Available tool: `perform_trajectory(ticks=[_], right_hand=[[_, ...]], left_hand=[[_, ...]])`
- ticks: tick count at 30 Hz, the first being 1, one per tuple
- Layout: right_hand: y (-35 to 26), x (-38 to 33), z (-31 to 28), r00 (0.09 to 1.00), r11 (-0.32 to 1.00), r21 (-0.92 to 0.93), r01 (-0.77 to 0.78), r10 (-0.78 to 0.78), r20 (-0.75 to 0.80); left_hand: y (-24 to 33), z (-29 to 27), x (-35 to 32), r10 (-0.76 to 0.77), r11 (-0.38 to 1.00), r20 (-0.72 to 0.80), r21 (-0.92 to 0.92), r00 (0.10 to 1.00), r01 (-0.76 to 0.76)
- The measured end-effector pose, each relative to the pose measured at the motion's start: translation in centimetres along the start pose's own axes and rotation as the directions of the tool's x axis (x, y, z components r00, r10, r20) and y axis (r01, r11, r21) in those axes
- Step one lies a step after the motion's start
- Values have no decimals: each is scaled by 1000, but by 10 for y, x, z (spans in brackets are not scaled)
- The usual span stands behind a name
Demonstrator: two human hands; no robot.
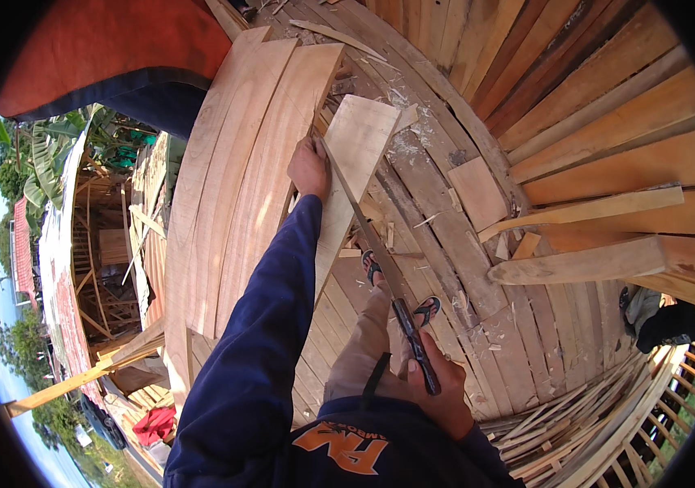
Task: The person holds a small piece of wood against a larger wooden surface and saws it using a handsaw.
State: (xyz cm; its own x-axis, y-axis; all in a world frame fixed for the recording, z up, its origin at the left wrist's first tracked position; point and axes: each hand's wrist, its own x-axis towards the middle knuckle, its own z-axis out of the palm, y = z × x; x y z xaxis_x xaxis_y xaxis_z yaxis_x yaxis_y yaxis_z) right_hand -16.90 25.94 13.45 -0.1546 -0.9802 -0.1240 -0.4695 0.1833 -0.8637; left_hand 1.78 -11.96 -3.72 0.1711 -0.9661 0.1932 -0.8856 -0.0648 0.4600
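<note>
A pale wooden board slants across the middle of the view. My left hand is closed at its left edge, fingers curled and partly hidden. Lower right, my right hand wraps round the dark handle of a long handsaw. Its narrow blade tapers away from me and lies across the pale board, the far end close to my left thumb. The teeth are too small to make out. Left of my left hand, several wide planks lie side by side.
Shavings and offcuts litter the plank floor. Upright boards form a curved wall at right, with loose timbers beside it. Thin strips are piled lower right. Someone in orange and dark clothing is close by, upper left.
</note>
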Motion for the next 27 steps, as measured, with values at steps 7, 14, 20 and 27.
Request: perform_trajectory(ticks=[7, 14, 20, 27], right_hand=[[1, 3, 4, 1000, 998, 61, -12, 13, -17], [25, -8, 7, 998, 998, 47, 41, -39, -58], [21, -4, 2, 997, 998, 20, 57, -56, -48], [10, 3, 4, 1000, 999, 47, -13, 13, -17]], left_hand=[[3, 0, 6, 28, 999, -25, 21, 999, -27], [4, -4, 3, 61, 998, -13, 11, 998, -61], [8, -6, 2, -4, 1000, 22, 31, 1000, 4], [5, -4, 5, 28, 1000, -7, 15, 1000, -28]])
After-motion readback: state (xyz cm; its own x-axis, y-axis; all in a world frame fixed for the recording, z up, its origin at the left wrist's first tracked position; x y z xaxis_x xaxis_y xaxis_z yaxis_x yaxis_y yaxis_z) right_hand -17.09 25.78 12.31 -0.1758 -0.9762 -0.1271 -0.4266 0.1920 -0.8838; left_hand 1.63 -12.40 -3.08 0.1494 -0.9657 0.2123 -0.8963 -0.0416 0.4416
